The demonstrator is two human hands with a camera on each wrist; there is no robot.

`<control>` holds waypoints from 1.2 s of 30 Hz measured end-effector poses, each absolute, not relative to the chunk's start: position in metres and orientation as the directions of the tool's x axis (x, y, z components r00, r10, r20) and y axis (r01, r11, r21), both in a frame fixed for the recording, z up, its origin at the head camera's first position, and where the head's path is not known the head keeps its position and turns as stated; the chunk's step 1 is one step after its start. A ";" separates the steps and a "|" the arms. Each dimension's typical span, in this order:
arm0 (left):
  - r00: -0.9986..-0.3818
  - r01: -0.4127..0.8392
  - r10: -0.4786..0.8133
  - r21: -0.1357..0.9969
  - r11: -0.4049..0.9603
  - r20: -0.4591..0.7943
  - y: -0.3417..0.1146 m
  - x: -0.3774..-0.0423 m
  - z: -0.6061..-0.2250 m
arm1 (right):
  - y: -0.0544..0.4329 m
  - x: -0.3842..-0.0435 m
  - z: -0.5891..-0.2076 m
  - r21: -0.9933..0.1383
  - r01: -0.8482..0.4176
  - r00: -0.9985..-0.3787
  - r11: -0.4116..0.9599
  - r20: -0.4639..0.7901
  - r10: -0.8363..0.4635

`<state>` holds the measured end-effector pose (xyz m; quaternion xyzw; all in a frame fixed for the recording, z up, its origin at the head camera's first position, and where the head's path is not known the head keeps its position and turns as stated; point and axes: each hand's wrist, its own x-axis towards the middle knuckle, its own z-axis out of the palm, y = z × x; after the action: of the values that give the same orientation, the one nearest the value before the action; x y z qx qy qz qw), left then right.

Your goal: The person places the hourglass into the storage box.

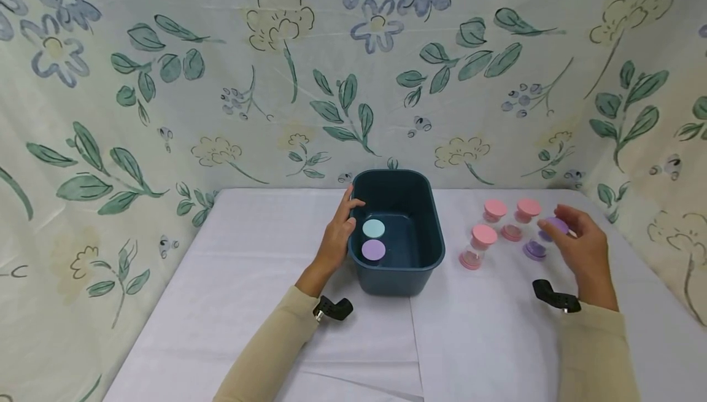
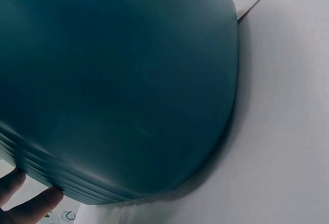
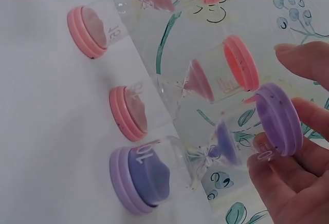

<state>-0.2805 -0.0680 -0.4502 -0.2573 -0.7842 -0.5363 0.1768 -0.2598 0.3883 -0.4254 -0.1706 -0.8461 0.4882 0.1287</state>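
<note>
Purple hourglass point(image 3: 226, 144) at three o'clock from blue bin point(image 1: 396, 283).
Left hand point(image 1: 333, 237) grips bin's nine-o'clock edge; right hand point(image 1: 587, 247) curves loosely round the hourglass, thumb apart; open gap separates bin and pink hourglasses point(image 1: 483, 237).

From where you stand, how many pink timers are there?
3, all right of the bin: the front timer, the back-left timer and the back-right timer. The bin's near wall could hide another.
</note>
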 end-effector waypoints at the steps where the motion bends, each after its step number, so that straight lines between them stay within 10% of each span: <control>1: -0.804 0.594 0.215 0.750 0.292 0.554 -0.068 -0.280 -0.450 | 0.389 -0.260 -0.426 -0.869 0.168 -0.911 0.465 0.044 0.409; 36: -0.799 0.601 0.208 0.737 0.309 0.564 -0.068 -0.283 -0.454 | 0.411 -0.250 -0.439 -0.860 0.201 -0.951 0.469 -0.057 0.303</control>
<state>-0.2828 -0.0678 -0.4537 -0.2569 -0.7873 -0.5288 0.1856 -0.2501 0.4108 -0.4394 -0.1471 -0.8555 0.4939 0.0514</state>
